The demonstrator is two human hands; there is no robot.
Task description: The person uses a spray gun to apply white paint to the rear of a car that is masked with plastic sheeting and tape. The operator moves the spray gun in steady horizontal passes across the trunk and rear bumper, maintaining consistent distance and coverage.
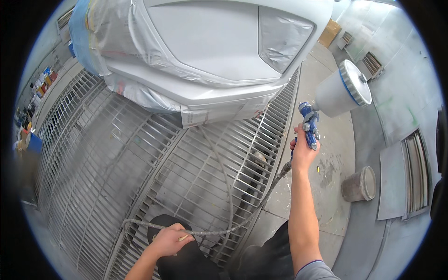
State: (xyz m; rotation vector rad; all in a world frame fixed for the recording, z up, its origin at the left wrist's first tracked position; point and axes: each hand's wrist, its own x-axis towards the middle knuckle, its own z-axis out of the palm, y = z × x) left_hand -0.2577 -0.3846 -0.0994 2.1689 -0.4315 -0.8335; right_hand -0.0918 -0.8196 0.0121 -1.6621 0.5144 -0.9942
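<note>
My right hand [304, 151] is wrapped round the handle of a blue spray gun [310, 127], held out at right with its nozzle toward the car body. A white paint cup with a grey lid [339, 89] sits on top of the gun. From the handle an air hose [212, 232] runs down and loops back to my left hand [171, 241], which is closed on it near my knee. Something small and yellowish shows at those fingers, too small to name. Ahead stands a white-grey car body end [214, 37], partly wrapped in plastic masking film [119, 37] and paper [228, 112].
Metal floor grating [93, 154] spreads under the car and my legs. A dirty bucket [358, 185] stands by the right wall, near a louvred vent [415, 172]. A cardboard box [330, 32] is at the far right. Several cans and boxes [44, 86] line the left wall.
</note>
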